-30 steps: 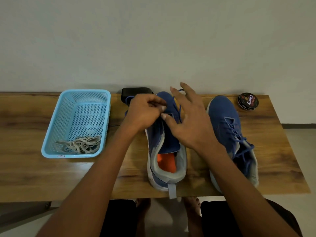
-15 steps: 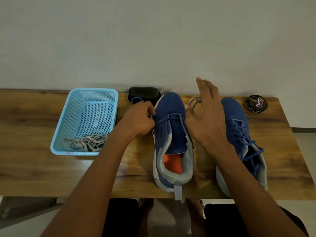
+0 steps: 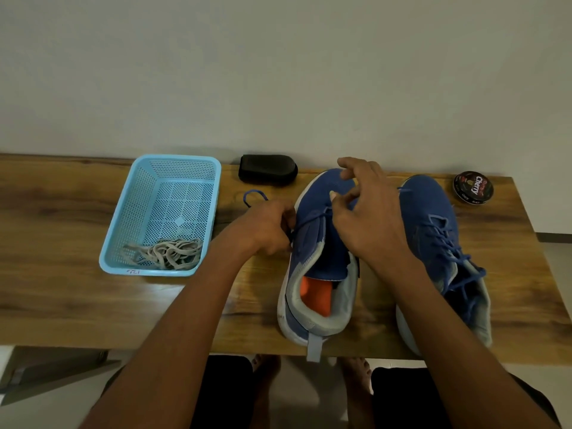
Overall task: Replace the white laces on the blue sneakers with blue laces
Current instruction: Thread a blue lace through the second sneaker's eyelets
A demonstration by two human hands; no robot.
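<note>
My left hand (image 3: 266,227) is curling closed around the blue lace (image 3: 312,218), pinching it just off the left edge of the near sneaker (image 3: 318,267); a free loop of that lace is lying on the desk (image 3: 77,292) at about 11 o'clock from the hand. My right hand (image 3: 368,218) is hovering over the same sneaker's upper, fingers bent, with thumb and forefinger seeming to be nipping the lace's other end near the first eyelets, though the exact grip is hard to make out. The lace is running as a single strand across the front of the tongue between my two hands.

This sneaker is sitting at the centre of the desk, toe pointing to 12 o'clock, heel and pull tab hanging slightly over the near edge, its orange insole showing. At 3 o'clock from it, just beside my right forearm, the second sneaker (image 3: 433,243) is standing already threaded with blue laces.

At 9 o'clock, well apart from the shoes, a light blue basket (image 3: 123,224) is holding the white laces (image 3: 168,253), bunched in its near corner. At 12 o'clock, between basket and shoes, a black brush-like block (image 3: 267,169) is lying by the wall. At 2 o'clock, on the far right corner, a round polish tin (image 3: 473,187) is lying flat.
</note>
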